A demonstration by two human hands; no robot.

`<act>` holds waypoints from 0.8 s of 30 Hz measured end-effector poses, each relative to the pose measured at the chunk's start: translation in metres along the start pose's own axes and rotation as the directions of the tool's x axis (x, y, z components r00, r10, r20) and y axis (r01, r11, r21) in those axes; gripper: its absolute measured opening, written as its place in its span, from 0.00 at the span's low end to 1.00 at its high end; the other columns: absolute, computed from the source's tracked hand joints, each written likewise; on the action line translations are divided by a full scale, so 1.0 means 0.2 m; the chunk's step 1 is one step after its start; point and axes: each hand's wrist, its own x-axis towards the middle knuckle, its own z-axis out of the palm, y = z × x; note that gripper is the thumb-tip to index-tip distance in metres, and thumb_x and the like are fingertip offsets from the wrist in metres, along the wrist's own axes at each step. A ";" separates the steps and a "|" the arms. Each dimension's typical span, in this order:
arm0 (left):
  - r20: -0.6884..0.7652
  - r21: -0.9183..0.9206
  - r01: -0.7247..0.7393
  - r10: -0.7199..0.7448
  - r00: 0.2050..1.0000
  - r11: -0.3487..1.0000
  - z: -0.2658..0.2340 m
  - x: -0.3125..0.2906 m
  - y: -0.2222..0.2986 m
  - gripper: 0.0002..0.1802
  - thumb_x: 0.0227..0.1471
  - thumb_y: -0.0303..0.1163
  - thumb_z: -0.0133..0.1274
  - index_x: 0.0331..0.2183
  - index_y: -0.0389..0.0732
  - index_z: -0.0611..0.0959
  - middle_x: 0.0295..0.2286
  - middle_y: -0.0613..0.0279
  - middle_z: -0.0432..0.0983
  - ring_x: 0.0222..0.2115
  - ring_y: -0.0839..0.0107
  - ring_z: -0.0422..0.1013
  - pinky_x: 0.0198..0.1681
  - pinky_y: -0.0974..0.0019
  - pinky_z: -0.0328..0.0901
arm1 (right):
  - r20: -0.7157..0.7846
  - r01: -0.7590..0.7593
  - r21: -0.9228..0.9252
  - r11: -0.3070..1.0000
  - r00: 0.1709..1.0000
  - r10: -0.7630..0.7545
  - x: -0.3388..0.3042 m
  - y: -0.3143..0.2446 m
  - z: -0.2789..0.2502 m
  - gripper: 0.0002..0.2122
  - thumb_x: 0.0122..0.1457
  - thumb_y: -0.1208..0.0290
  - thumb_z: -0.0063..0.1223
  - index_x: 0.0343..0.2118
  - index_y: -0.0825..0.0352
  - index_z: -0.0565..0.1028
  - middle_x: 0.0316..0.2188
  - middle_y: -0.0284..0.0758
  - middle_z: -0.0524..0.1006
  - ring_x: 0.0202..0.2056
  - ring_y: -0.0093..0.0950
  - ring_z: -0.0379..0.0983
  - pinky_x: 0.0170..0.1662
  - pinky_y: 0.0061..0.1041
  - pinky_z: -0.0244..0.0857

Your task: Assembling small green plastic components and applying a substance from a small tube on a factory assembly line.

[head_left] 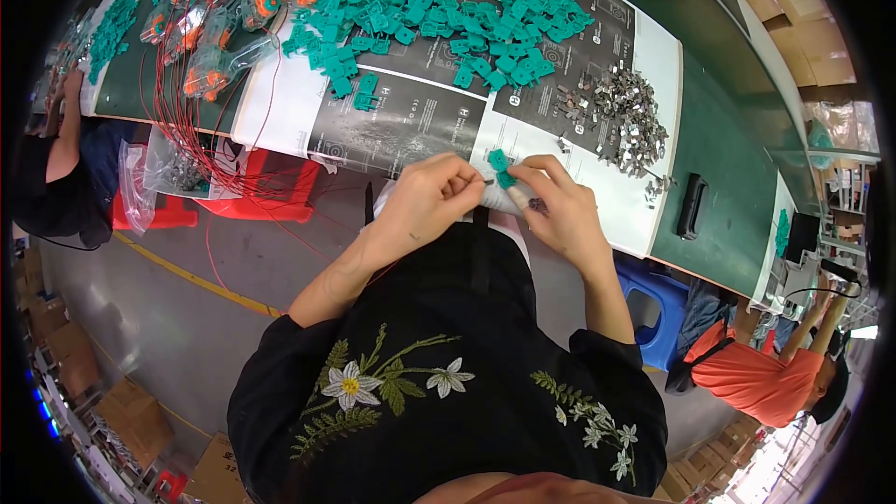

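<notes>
Close to the table's near edge, both of my hands work together in front of my body. My right hand (565, 215) pinches a small teal plastic part (499, 164) between thumb and fingertips. Several small dark metal pieces (539, 206) show against the curled fingers of that hand. My left hand (431, 194) is closed in a pinch beside it, with a tiny dark metal piece (488, 183) at its fingertips, close to the teal part. Whether that piece touches the teal part I cannot tell.
A big pile of teal parts (448, 14) covers the far table, with small metal clips (630, 117) heaped right. Clear-and-orange housings with red wires (210, 37) lie left. A black bar-shaped object (692, 206) lies right, above a blue stool (653, 303). Other people sit at both sides.
</notes>
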 end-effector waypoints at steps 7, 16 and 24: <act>0.010 -0.051 0.106 -0.105 0.994 0.993 -0.07 0.01 -0.02 0.05 0.52 0.25 0.57 0.30 0.33 0.82 0.24 0.70 0.75 0.21 0.87 0.65 0.25 0.79 0.61 | -0.073 0.004 -0.009 1.000 0.997 -0.005 -0.03 -0.03 0.06 0.16 0.47 0.76 0.61 0.42 0.62 0.77 0.39 0.32 0.75 0.27 0.29 0.76 0.28 0.26 0.71; 0.432 -0.438 0.487 -0.298 0.851 0.756 -0.04 0.03 0.00 0.05 0.51 0.25 0.59 0.31 0.34 0.82 0.24 0.69 0.76 0.23 0.86 0.68 0.26 0.79 0.62 | 0.006 0.477 -0.318 0.819 0.865 -0.502 -0.08 -0.02 -0.05 0.24 0.36 0.79 0.62 0.42 0.63 0.77 0.37 0.31 0.76 0.24 0.25 0.73 0.25 0.24 0.67; 0.137 0.138 -0.141 0.122 0.983 0.980 -0.01 0.04 0.02 0.06 0.49 0.25 0.59 0.32 0.34 0.82 0.26 0.64 0.74 0.25 0.75 0.70 0.29 0.72 0.63 | -0.108 0.213 -0.198 0.957 0.965 -0.238 -0.09 0.00 0.07 0.22 0.34 0.80 0.58 0.40 0.66 0.74 0.34 0.34 0.73 0.23 0.31 0.73 0.24 0.28 0.66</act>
